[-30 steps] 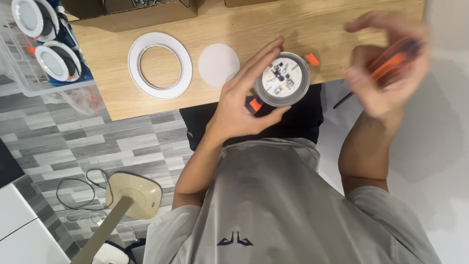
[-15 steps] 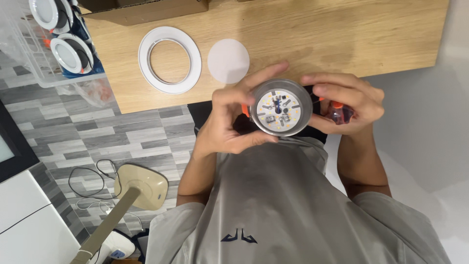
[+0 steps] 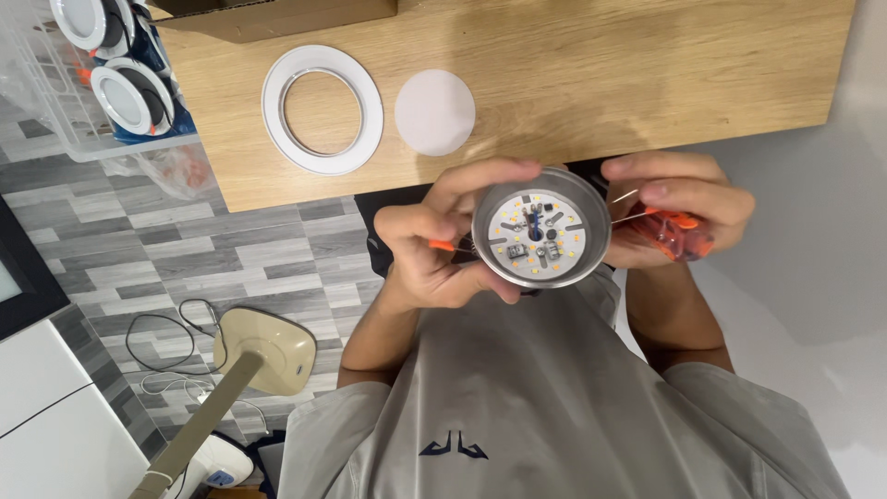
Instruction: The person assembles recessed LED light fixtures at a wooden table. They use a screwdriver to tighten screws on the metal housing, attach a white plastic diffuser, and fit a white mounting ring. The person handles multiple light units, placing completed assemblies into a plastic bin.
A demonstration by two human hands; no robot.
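Lamp housing point(image 3: 540, 227) faces up, gripped by left hand point(image 3: 434, 249); right hand point(image 3: 679, 217) beside it apparently clasps an orange-handled screwdriver point(image 3: 679, 233).

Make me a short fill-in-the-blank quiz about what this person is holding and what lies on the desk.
1. The left hand holds a round metal lamp housing with its ____ board facing the camera.
2. The right hand grips a tool with an ____ handle.
3. On the wooden desk, the white trim ring lies ____ of the white diffuser disc.

Missing words: circuit; orange; left
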